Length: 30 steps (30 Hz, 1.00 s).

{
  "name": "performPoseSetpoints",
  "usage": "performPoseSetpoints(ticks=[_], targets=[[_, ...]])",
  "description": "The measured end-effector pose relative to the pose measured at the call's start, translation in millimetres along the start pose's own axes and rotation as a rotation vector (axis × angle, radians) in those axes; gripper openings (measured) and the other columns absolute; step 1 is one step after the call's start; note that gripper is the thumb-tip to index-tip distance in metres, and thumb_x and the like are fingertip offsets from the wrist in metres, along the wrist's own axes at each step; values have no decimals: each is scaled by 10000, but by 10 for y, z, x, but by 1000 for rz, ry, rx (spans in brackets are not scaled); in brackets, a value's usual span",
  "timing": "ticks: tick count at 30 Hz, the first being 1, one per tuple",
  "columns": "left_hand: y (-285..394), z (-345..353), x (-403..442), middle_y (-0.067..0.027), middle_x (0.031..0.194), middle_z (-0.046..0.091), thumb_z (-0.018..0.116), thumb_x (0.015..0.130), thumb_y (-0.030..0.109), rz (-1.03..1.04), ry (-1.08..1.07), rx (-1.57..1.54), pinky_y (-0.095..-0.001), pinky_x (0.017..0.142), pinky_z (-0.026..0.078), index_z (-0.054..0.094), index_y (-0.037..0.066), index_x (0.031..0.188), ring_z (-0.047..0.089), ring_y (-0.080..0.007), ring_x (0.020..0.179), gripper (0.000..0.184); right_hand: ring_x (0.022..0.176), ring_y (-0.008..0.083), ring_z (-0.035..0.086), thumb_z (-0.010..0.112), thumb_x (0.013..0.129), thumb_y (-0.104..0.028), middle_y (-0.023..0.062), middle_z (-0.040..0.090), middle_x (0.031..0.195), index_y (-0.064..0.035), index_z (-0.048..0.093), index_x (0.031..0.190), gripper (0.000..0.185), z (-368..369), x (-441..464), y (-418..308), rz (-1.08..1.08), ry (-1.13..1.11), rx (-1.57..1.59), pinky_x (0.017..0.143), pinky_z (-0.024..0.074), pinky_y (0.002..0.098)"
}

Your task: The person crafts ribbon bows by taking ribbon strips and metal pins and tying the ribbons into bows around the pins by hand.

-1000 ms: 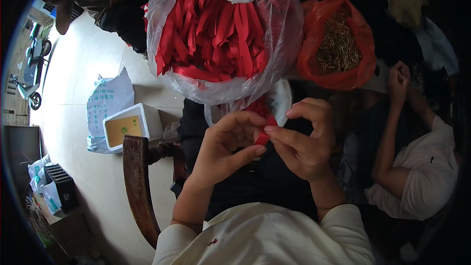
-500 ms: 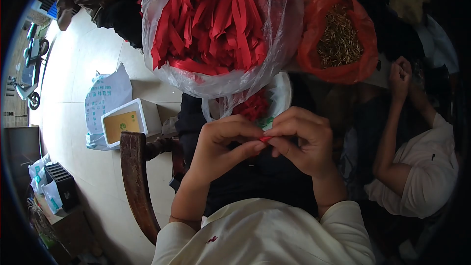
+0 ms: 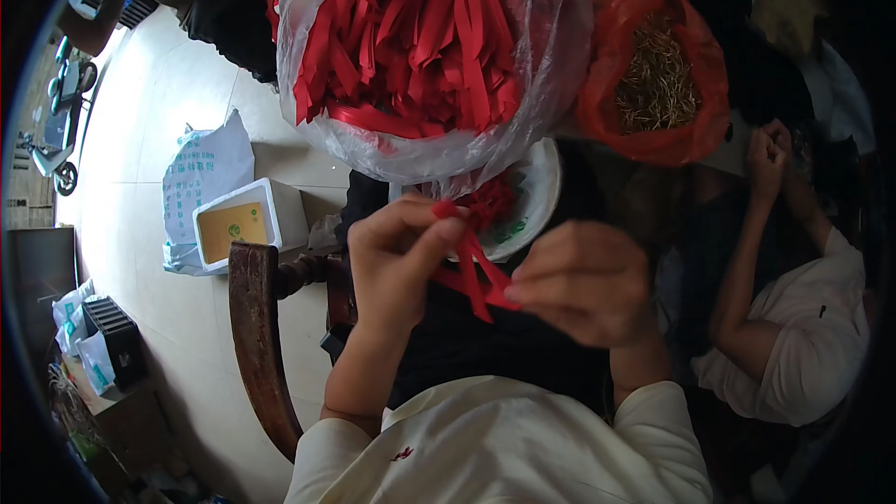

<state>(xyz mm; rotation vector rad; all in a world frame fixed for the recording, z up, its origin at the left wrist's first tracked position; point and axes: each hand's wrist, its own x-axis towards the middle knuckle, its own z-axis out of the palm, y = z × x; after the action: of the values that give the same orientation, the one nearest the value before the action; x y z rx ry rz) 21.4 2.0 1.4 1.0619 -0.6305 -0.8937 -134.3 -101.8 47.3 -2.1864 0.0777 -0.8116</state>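
A red ribbon [image 3: 473, 278] stretches between my two hands, with loops and a loose end hanging below. My left hand [image 3: 397, 247] pinches its upper part between thumb and fingers. My right hand [image 3: 586, 282], slightly blurred by motion, pinches the ribbon's lower right part. Just beyond my hands is a white bowl [image 3: 551, 189] holding red ribbon pieces [image 3: 495, 201] and some small green bits. Farther forward, a clear plastic bag [image 3: 551, 47] is full of cut red ribbon strips [image 3: 411, 47]. To its right, an orange-red bag [image 3: 602, 93] holds many thin gold-coloured pieces [image 3: 658, 75].
A wooden chair arm [image 3: 252, 345] curves at my left. On the tiled floor stands a white foam box [image 3: 291, 215] beside a printed white sack [image 3: 210, 163]. Another person [image 3: 793, 317] sits at the right, hands [image 3: 767, 163] together. A black crate [image 3: 117, 341] is at far left.
My hands have moved apart, the left one leftward and the right one slightly down. Ribbon that was mostly hidden in my fingers now shows stretched between them.
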Motion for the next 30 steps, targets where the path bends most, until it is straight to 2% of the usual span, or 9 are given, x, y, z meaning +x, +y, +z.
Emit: performPoseSetpoints(ticks=[1,4,8,11,14,17,23,25,30], targets=[[48,12,10,-66,780,631,636,724,-64,205,-29,431,-264,637,474,649,-16,817,607,-137,724,106,673,218,608,696,657,-28,77,609,748,-25,654,774,125,6,17,-9,1,10,6,572,487,312],[105,84,-10,-70,752,619,632,674,-90,247,-470,664,-274,618,474,643,-21,802,611,-140,712,146,682,219,615,680,683,-13,87,611,747,-7,645,782,106,-38,39,-41,73,31,-2,591,487,302],[139,66,-45,-88,805,635,659,673,-91,-15,-449,405,-253,628,499,630,-30,854,633,-149,696,193,712,181,632,628,754,39,94,627,790,7,647,835,89,-9,13,45,429,87,255,613,489,266],[53,177,-131,-121,820,638,672,711,-68,196,-226,157,-247,645,512,606,-58,908,639,-162,699,208,716,170,635,627,761,32,82,631,820,-7,658,868,117,90,-70,4,721,209,741,631,495,266],[-4,101,-140,-145,828,631,664,745,-51,-54,-270,-208,-255,652,518,587,-79,941,641,-178,718,212,722,174,632,642,751,26,78,629,848,-18,661,910,166,122,-111,-1,854,261,974,631,497,264],[-92,63,-150,-146,824,628,669,747,-42,-205,-259,-534,-264,649,520,595,-71,925,640,-186,719,195,727,170,627,655,736,26,75,626,865,-16,658,947,215,219,-184,174,233,200,239,612,495,253],[-24,62,-140,-115,747,589,654,745,10,209,-258,379,-257,596,482,578,-66,797,594,-167,638,119,719,197,619,669,735,-40,100,615,781,-9,631,796,79,17,-199,-11,374,53,70,628,479,281],[-9,104,-169,-106,748,587,617,741,-29,191,-252,420,-252,611,471,573,-60,772,588,-155,645,62,686,204,610,637,764,-45,94,596,794,-5,618,812,66,-196,-178,139,316,-34,-4,589,472,296],[-66,35,-210,-87,769,612,631,704,-70,157,-280,419,-240,621,477,607,-33,803,602,-153,667,108,743,257,616,634,761,-89,107,606,823,-20,630,842,107,-846,4,856,563,301,-810,651,475,350]])
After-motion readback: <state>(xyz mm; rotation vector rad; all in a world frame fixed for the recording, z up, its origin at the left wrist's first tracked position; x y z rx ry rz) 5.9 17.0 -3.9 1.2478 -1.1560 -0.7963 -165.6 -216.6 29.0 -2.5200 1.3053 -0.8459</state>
